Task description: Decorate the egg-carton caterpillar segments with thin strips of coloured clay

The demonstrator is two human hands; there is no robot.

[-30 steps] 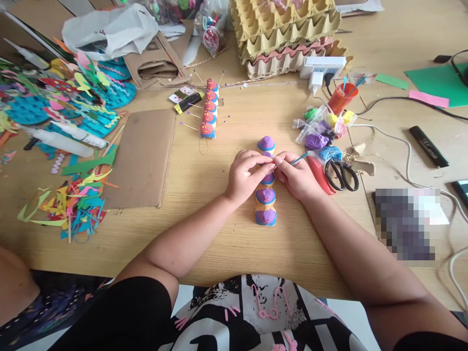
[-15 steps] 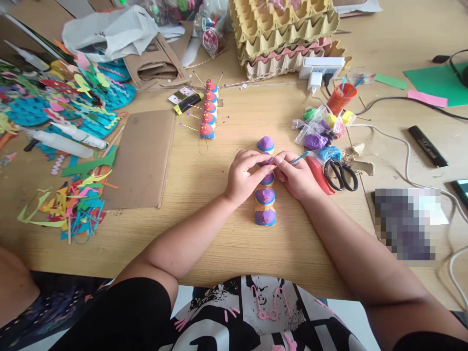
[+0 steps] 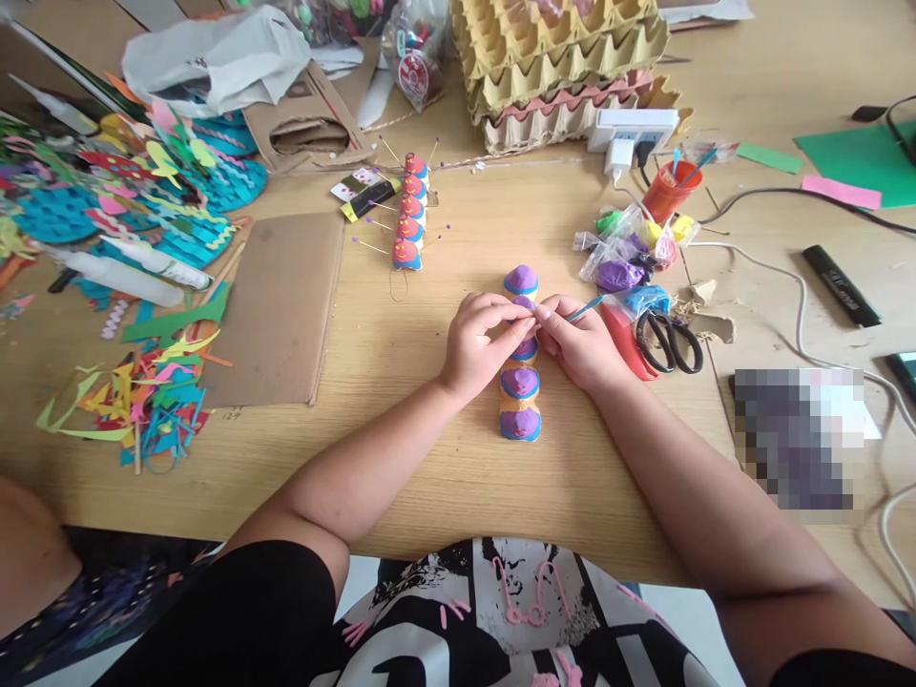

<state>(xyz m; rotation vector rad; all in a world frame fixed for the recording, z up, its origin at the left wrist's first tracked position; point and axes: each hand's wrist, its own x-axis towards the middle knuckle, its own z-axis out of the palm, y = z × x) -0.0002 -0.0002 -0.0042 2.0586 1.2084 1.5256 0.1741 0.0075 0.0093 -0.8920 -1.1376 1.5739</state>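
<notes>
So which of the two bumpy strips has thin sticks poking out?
The farther, red and blue bumpy strip: thin sticks jut from both sides. The nearer, purple and blue bumpy strip, partly covered by the left hand, shows none.

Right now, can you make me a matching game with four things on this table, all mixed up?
Things:
1. Near strip
2. Stick
3. Scissors
4. Cup

Matches:
A. Orange-red
B. Black handles
C. Held in the right hand
D. Purple and blue bumps

Right pairs: 1-D, 2-C, 3-B, 4-A
</notes>
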